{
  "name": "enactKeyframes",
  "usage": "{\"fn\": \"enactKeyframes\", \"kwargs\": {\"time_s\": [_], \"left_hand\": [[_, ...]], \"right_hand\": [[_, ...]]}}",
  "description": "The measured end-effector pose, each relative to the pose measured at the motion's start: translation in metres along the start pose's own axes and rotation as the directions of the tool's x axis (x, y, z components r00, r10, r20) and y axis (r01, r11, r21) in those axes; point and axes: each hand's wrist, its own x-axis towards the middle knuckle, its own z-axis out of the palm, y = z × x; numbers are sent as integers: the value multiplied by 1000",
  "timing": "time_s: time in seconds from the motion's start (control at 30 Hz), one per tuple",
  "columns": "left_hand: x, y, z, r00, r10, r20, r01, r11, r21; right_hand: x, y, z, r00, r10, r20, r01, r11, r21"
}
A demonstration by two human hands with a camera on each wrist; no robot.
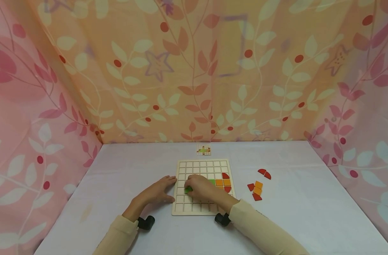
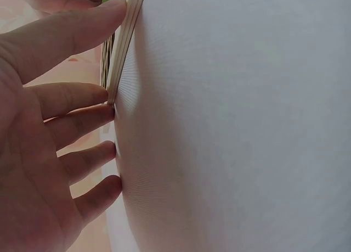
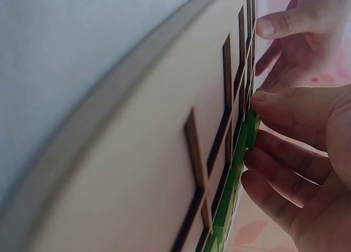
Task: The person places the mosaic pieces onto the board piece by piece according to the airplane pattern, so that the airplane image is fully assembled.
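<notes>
A pale wooden grid board lies on the table in the head view. Over its left part, my right hand pinches a small green piece between thumb and fingers. The right wrist view shows that green piece right at the grid, close to other green pieces in the cells. My left hand rests along the board's left edge, fingers spread and nearly straight, thumb at the edge in the left wrist view. Orange squares and red quarter-circles fill cells on the board's right; my right hand hides the middle.
Loose red pieces and orange squares lie on the table right of the board. A small pattern card sits beyond its far edge. Floral cloth walls in the back and both sides.
</notes>
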Motion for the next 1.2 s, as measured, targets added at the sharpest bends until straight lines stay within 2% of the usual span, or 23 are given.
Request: {"fn": "enactKeyframes", "kwargs": {"time_s": [0.83,1.03,1.2], "left_hand": [[-1,1,-1,1000,8,-8,-8,1000,-3],[-1,2,0,1000,-2,-5,2,1000,8],[-1,3,1,1000,-10,-7,10,1000,12]], "right_hand": [[0,-1,1,1000,-7,-4,7,1000,-13],[-3,6,-2,1000,3,-24,-2,1000,12],[-13,20,-10,998,35,-54,-32,998,56]]}}
